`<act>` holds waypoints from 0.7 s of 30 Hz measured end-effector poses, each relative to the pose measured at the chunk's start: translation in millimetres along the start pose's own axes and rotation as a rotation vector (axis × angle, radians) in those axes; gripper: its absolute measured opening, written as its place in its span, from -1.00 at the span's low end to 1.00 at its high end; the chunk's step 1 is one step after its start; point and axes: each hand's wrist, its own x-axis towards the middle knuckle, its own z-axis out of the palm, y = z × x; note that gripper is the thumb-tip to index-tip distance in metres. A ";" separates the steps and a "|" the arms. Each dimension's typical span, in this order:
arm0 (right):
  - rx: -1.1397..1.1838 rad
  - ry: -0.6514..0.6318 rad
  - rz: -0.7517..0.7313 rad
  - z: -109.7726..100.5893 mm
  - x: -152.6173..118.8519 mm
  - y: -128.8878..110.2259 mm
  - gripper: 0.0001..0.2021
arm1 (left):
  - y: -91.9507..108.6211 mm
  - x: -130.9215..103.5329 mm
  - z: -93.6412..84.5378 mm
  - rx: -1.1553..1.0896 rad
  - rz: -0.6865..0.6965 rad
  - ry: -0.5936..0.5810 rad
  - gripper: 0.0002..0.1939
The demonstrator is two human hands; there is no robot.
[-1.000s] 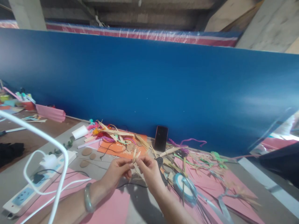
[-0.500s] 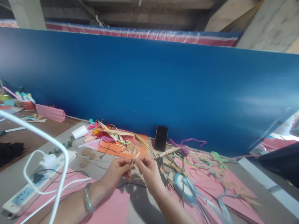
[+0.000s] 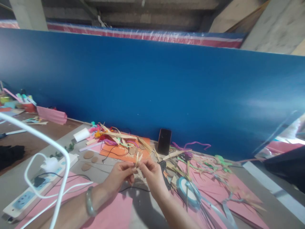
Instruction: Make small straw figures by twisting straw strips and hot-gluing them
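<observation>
Between my two hands is a small bundle of pale, straw-coloured husk strips (image 3: 138, 157), its pointed tips sticking up above my fingers. My left hand (image 3: 124, 173) pinches it from the left, with a jade-like bangle (image 3: 90, 201) on that wrist. From the right, the thumb and fingers of my right hand (image 3: 150, 171) close on the same strips. My fingers hide the lower part of the bundle. Black-handled scissors (image 3: 166, 178), partly covered, lie just beyond my right hand.
A phone (image 3: 164, 141) leans on the blue partition (image 3: 152, 86). At left are a power strip (image 3: 26, 197) and a white cable (image 3: 67, 171) crossing close to the camera. A tape roll (image 3: 188, 192) and pink paper (image 3: 111, 211) lie nearby. Dried strips (image 3: 121, 135) pile at the back.
</observation>
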 end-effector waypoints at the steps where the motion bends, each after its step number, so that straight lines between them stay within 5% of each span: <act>1: -0.002 0.003 -0.002 0.0 -0.2 0.2 -0.77 | -1.8 0.9 -0.7 -0.005 0.001 -0.003 -0.77; 21: -0.006 0.003 0.026 1.0 -2.2 1.8 -0.72 | 0.2 -0.3 0.6 -0.086 -0.019 0.001 -0.77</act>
